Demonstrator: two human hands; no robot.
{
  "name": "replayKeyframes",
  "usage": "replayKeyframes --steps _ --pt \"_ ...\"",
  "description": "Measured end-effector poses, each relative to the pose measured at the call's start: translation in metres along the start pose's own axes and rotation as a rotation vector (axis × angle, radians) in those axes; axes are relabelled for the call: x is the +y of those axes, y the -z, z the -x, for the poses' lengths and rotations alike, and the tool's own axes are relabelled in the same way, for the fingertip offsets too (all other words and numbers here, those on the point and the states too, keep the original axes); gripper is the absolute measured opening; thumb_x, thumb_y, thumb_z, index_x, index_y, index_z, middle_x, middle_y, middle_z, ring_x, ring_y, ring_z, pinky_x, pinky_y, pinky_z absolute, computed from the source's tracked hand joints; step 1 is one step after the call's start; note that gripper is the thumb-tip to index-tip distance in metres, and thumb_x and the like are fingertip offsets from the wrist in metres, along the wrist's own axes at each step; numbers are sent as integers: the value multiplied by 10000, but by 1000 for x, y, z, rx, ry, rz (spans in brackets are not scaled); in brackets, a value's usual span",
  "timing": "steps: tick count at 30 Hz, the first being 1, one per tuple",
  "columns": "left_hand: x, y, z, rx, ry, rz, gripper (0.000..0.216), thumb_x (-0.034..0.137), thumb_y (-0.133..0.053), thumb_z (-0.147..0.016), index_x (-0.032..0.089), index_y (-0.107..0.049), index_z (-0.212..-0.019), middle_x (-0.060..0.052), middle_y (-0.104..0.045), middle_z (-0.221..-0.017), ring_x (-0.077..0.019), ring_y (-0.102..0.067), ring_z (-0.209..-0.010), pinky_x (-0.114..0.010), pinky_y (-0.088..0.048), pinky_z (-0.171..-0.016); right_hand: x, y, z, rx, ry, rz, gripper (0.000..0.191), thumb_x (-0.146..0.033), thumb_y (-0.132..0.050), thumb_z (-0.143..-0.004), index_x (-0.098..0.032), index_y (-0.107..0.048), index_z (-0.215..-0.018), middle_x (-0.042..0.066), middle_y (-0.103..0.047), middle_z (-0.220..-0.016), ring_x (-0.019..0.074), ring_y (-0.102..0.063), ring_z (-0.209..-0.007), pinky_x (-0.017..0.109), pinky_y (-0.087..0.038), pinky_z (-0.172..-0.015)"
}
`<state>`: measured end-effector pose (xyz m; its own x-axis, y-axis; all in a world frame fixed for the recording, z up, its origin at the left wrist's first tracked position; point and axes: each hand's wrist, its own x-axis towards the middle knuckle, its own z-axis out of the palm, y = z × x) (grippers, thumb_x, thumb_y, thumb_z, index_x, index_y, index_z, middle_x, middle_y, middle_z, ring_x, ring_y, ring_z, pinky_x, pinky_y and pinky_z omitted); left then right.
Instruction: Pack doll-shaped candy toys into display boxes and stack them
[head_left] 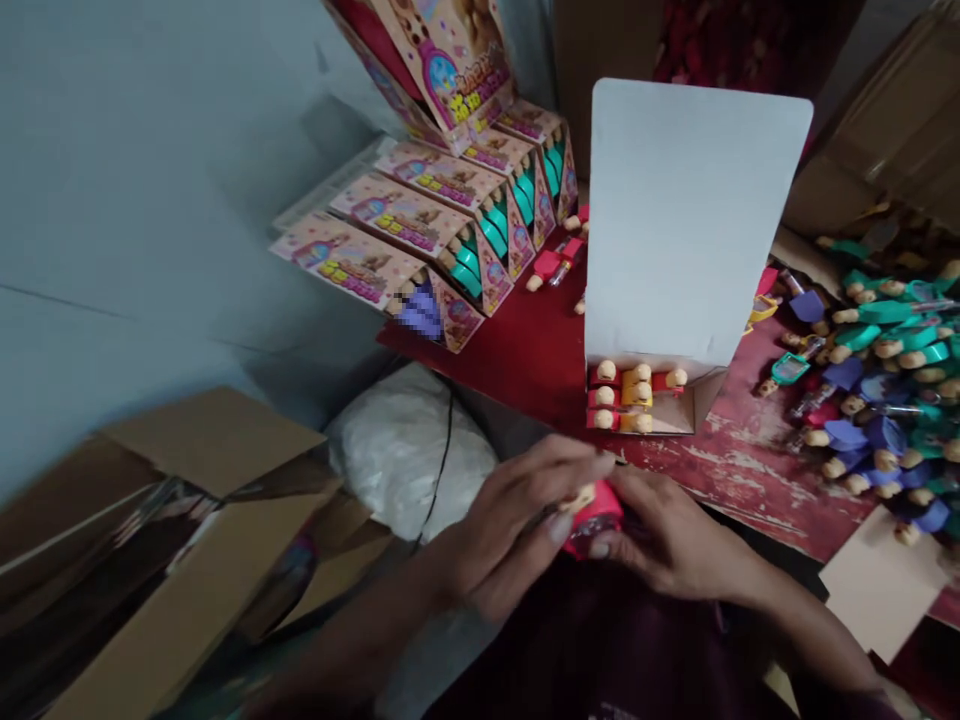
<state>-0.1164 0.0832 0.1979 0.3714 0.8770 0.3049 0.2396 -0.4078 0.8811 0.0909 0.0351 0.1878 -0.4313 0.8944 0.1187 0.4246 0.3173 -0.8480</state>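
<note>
Both my hands meet low in the middle, over my lap, around a small red toy with a tan head. My left hand curls its fingers round the toy from the left. My right hand pinches it from the right. Just beyond them, on the red table, stands an open white display box with its flap up. Several red and yellow toys lie stacked in its tray.
Several filled pink display boxes lean in a row at the back left. A heap of loose teal and purple toys covers the table's right side. An open cardboard carton and a white plastic bag sit at the lower left.
</note>
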Motion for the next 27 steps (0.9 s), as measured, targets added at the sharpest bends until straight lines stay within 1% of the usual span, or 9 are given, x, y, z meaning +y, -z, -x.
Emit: replayKeyframes --steps 2,4,6,8,12,19,23,25,27 --pt "-15 -15 -21 -194 -118 -5 444 375 -505 -999 329 -629 -1422 -54 -722 -1312 -289 -688 -1208 -493 -595 -1043 19 4 27 164 -116 47 419 -348 -622 -1010 -260 -543 -1412 90 -733 -1166 237 -719 -975 365 -615 -824" --pt "-32 -32 -44 -226 -179 -76 494 333 -485 -1011 265 -558 -1495 -71 -625 -1474 -285 -583 -1376 -508 -484 -1182 46 5 55 433 -255 133 275 -346 -645 -986 -248 -621 -1242 77 -735 -1048 233 -706 -891 365 -601 -768" --pt "-48 -54 -64 -247 -228 -154 492 330 -458 -1025 239 -547 -1501 -76 -550 -1557 -286 -486 -1471 -537 -372 -1258 78 6 76 644 -377 177 245 -356 -662 -969 -242 -638 -1185 72 -727 -1016 235 -700 -880 376 -595 -770" --pt "-61 -76 -78 -342 -306 -215 491 333 -471 -1023 261 -538 -1504 -53 -492 -1609 -304 -379 -1542 -601 -235 -1300 109 5 86 721 -433 164 298 -374 -669 -962 -232 -636 -1222 90 -728 -1103 249 -706 -969 403 -597 -834" --pt "-80 -101 -90 -523 -406 -371 543 249 -490 -1000 302 -484 -1541 5 -446 -1640 -334 -206 -1607 -708 -37 -1287 153 -1 76 650 -368 129 333 -342 -642 -968 -208 -622 -1272 121 -727 -1223 260 -710 -1068 433 -598 -910" --pt "-87 -98 -88 -577 -462 -593 537 214 -471 -1012 210 -478 -1549 -9 -475 -1614 -320 -189 -1610 -678 -62 -1305 173 -7 62 456 -148 335 404 -139 -498 -933 -206 -578 -1323 129 -698 -1293 270 -674 -1184 457 -574 -986" --pt "-86 -99 -87 -566 -484 -649 525 223 -462 -1019 199 -487 -1543 -12 -475 -1614 -309 -192 -1611 -664 -78 -1310 180 1 51 369 -264 376 361 -115 -466 -932 -198 -578 -1265 125 -717 -1179 263 -696 -1044 417 -585 -883" --pt "-86 -99 -86 -557 -494 -667 557 221 -474 -1014 213 -447 -1570 -14 -468 -1620 -303 -185 -1613 -658 -83 -1312 183 3 41 312 -328 397 304 -131 -462 -949 -189 -577 -1225 125 -718 -1110 261 -697 -960 385 -578 -799" --pt "-88 -98 -86 -552 -509 -690 603 245 -491 -1017 254 -374 -1608 -8 -440 -1640 -309 -182 -1614 -662 -89 -1308 184 0 33 322 -348 431 249 -186 -479 -979 -180 -565 -1213 133 -706 -1084 262 -687 -925 369 -565 -750"
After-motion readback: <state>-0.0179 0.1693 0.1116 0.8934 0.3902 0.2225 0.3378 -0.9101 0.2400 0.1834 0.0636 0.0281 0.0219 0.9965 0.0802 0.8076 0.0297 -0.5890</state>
